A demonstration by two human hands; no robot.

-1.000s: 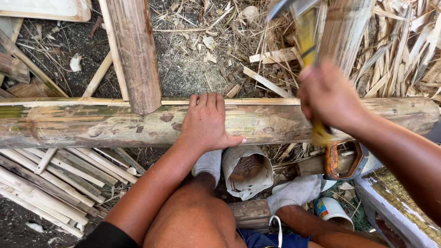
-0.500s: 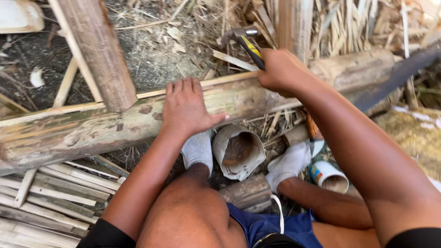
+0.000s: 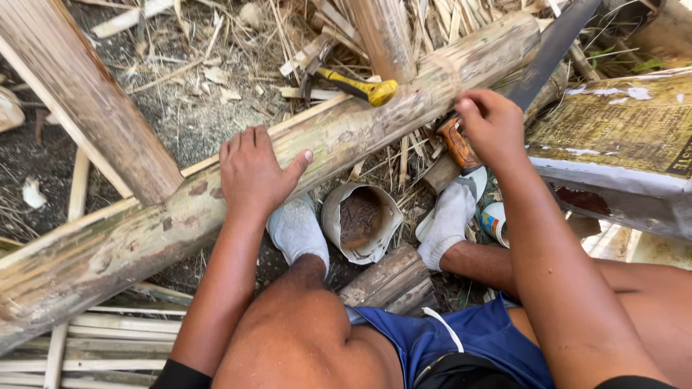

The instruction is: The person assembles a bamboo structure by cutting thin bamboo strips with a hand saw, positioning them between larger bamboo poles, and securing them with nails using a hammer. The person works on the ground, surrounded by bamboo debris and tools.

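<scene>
A thick, weathered bamboo pole (image 3: pixel 346 137) is laid slantwise over the littered ground (image 3: pixel 180 122), from the lower left edge of the view up to the upper right. Little open room is left about it: an upright wooden post (image 3: pixel 86 108) is set against its far side at the left, split bamboo slats (image 3: pixel 108 338) are stacked under its lower end, and a worn rectangular board with peeling paint (image 3: pixel 613 144) is crowded in at the right.

The left hand (image 3: pixel 256 173) is laid flat on top of the pole near its middle, palm down, fingers together and pointed away, thumb spread toward the right; nothing is gripped. The forearm is stretched straight out from the body.

The right hand (image 3: pixel 490 126) is closed around the orange wooden handle (image 3: pixel 458 144) of a long dark blade (image 3: pixel 551 47), just below the pole's upper part; the blade is carried up toward the upper right corner. The wrist is bent downward.

A yellow-handled hammer (image 3: pixel 353 85) is rested on the pole's far edge, between the two hands. A rusty round tin (image 3: pixel 360 220) is seen on the ground between the socked feet.
</scene>
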